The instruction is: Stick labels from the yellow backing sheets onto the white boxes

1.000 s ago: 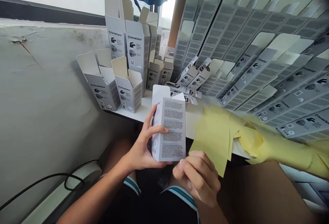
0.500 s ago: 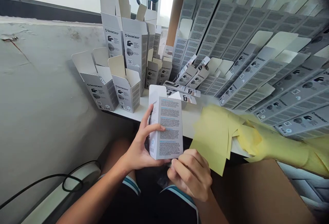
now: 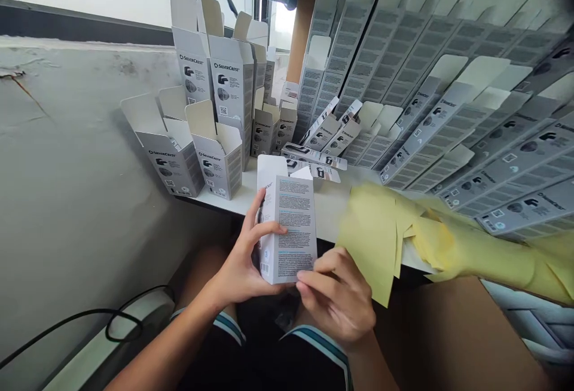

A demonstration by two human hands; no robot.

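Left hand (image 3: 240, 265) gripping the SilverCrest carton (image 3: 295, 229), the half-curled right hand (image 3: 343, 301), hold unclear, has extended a finger, apparently engaging its lower edge.

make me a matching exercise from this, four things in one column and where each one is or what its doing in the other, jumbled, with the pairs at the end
Column one
1. left hand
2. right hand
3. yellow sheets
4. black cable

Column two
A. hanging partly over the edge of the white table
B. looped at the lower left of the picture
C. fingertips at the lower right corner of the printed box
D. gripping the printed box from its left side

Right pairs
1-D
2-C
3-A
4-B
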